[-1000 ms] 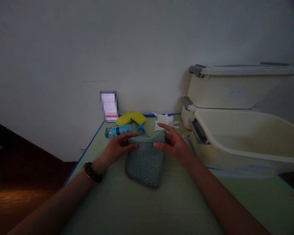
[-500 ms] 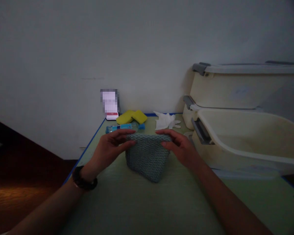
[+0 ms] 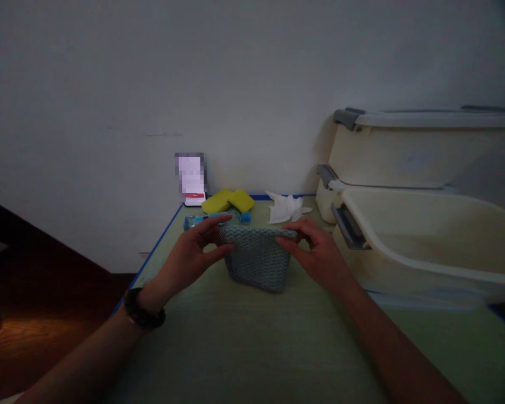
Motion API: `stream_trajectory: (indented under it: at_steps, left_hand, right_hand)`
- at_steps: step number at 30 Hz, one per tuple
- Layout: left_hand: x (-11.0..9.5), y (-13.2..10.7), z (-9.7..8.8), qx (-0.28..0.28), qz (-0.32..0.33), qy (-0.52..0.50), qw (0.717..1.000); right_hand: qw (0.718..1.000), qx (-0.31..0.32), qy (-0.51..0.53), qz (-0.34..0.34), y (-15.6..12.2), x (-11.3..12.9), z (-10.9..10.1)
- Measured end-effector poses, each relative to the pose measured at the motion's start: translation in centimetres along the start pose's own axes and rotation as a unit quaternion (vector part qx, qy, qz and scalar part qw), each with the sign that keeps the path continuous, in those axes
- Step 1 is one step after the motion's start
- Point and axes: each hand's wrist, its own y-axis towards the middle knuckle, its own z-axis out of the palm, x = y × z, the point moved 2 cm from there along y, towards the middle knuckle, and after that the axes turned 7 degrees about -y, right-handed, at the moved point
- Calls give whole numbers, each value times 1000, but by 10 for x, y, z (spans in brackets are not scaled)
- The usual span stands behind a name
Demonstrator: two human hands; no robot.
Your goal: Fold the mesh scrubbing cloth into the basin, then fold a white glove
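A grey-green textured cloth point(image 3: 257, 261) hangs between my two hands over the table, its upper edge roughly level. My left hand point(image 3: 193, 249) pinches the cloth's upper left corner between thumb and fingers. At the opposite corner, the thumb and fingers of my right hand point(image 3: 313, 244) grip the same edge. Just behind the cloth lies a clear plastic bottle point(image 3: 244, 217) with a blue cap and blue label, partly covered by my left hand.
Yellow sponges point(image 3: 227, 201) and a crumpled white glove point(image 3: 284, 207) lie at the table's point(image 3: 235, 348) back. A phone point(image 3: 192, 179) leans on the wall point(image 3: 252, 84). On the right stands a cream storage bin point(image 3: 353, 272), open-topped, with another bin point(image 3: 387, 151) behind it.
The lower edge of the cloth has risen and become more level, so less of it hangs down. My right fingers have bent further round its edge. Both hands stay near the same place.
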Motion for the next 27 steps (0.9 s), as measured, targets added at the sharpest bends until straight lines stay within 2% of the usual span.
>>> stream_trajectory:
  at_steps: [4, 7, 9, 10, 13, 14, 15, 16, 18, 21, 23, 24, 25, 27]
  left_hand:
    - [3, 2, -2, -6, 47, 90, 995]
    - [3, 2, 1, 3, 57, 43, 997]
    - [4, 1, 4, 5, 46, 6, 999]
    - [3, 0, 5, -11, 60, 2, 998]
    - [-4, -7, 2, -111, 202, 53, 972]
    - [-7, -9, 0, -132, 255, 82, 954]
    - [-10, -11, -1, -129, 296, 112, 940]
    - [-12, -12, -2, -104, 320, 143, 931]
    - [-16, -10, -2, 7, 308, 202, 930]
    - [-16, -9, 1, 222, 206, 254, 919]
    - [-14, -11, 4, 311, 152, 240, 907]
    - [-13, -12, 6, 325, 138, 228, 907]
    - [-11, -12, 8, 315, 131, 220, 914]
    - [-4, -10, 11, 247, 124, 230, 933]
  right_hand:
    - [998, 13, 50, 28, 0, 0, -1]
    - [993, 50, 73, 81, -2, -1, 2]
    - [989, 47, 95, 107, -3, 0, 4]
    - [988, 32, 111, 102, -4, 2, 4]
    - [988, -26, 153, 22, -4, 10, 0]
    - [988, -39, 150, -16, -4, 13, -2]
    - [989, -41, 133, -49, -4, 15, -4]
    - [991, -31, 105, -75, -4, 15, -7]
    - [993, 36, 24, -110, -4, 14, -10]
    - [973, 188, -79, -106, -5, 4, -10]
    - [962, 243, -96, -73, -5, -3, -7]
    - [964, 243, -97, -54, -5, -6, -5]
    - [968, 228, -98, -39, -4, -9, -3]
    - [979, 167, -112, -13, -4, -15, 2]
